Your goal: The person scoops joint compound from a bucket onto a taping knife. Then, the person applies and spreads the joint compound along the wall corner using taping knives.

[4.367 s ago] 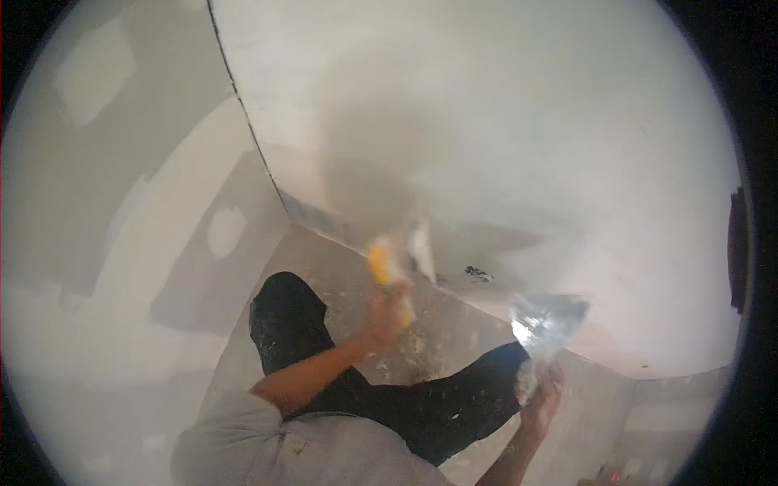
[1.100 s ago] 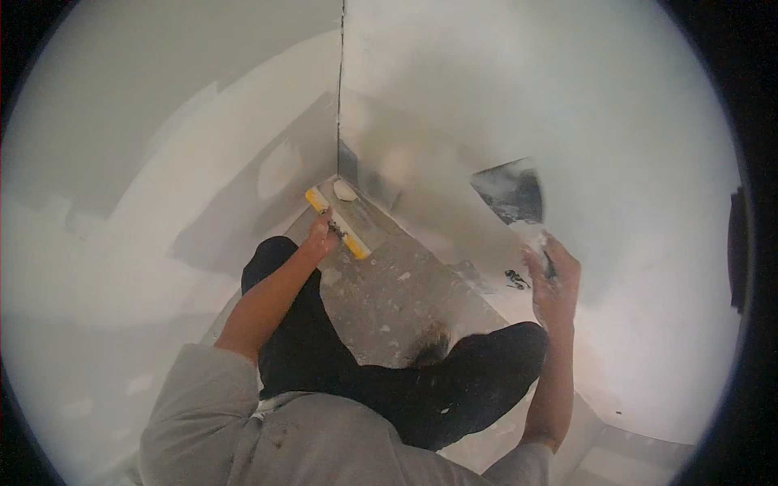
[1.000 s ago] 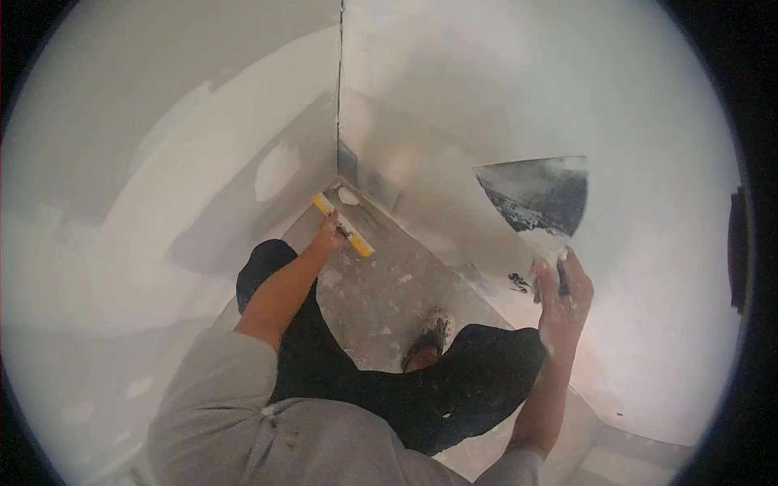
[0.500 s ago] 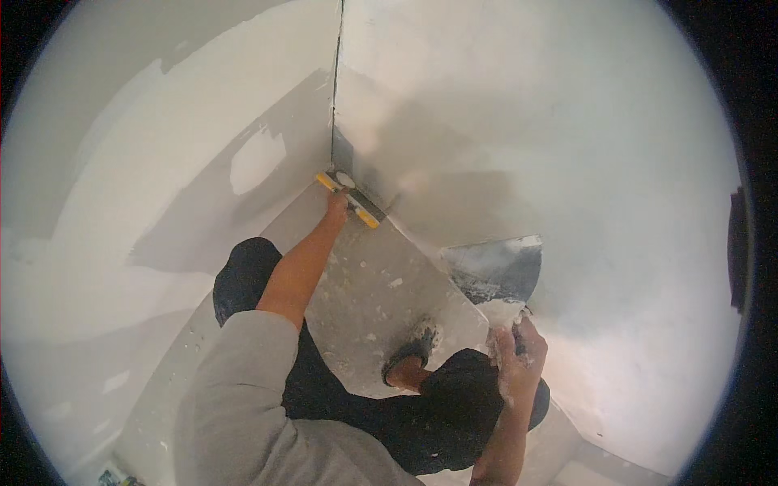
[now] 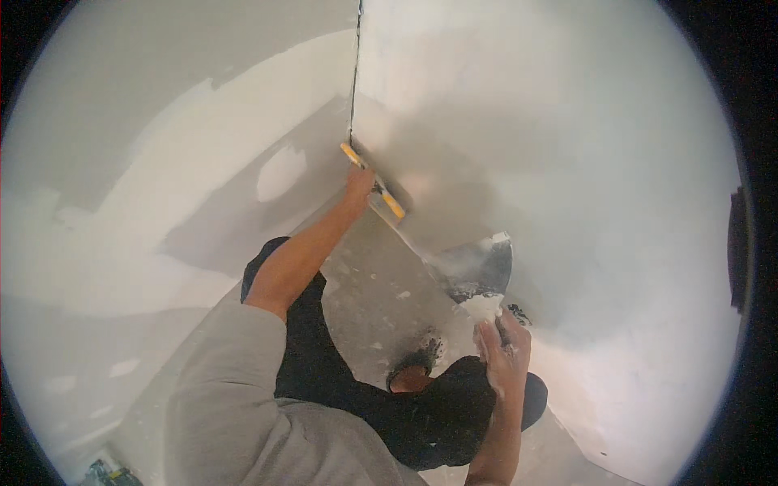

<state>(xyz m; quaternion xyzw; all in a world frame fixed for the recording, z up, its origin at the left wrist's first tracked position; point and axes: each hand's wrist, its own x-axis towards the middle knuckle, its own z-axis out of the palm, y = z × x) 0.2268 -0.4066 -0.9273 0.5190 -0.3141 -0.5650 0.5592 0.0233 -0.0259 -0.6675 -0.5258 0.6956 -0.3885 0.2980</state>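
Observation:
My left hand (image 5: 358, 182) is closed around a wide yellow-handled finishing blade (image 5: 393, 202), held at the right-hand wall (image 5: 583, 162) just below the dark vertical seam (image 5: 353, 89) in the corner. My right hand (image 5: 506, 352) grips a broad metal putty knife (image 5: 486, 263) by its handle, lower on the right. White compound (image 5: 482, 306) is lumped at the knife's base and smeared on my fingers. The handle itself is mostly hidden by my hand and the compound.
The left wall (image 5: 121, 162) has pale patches on darker board. My black-clad legs (image 5: 389, 413) are folded on the speckled grey floor (image 5: 365, 283) in the corner, a dark-shod foot (image 5: 413, 364) between them. A dark and yellow object (image 5: 109, 474) lies at the lower left.
My left hand has raised the yellow-handled blade from the floor's corner onto the wall. My right hand has brought the putty knife down and leftward.

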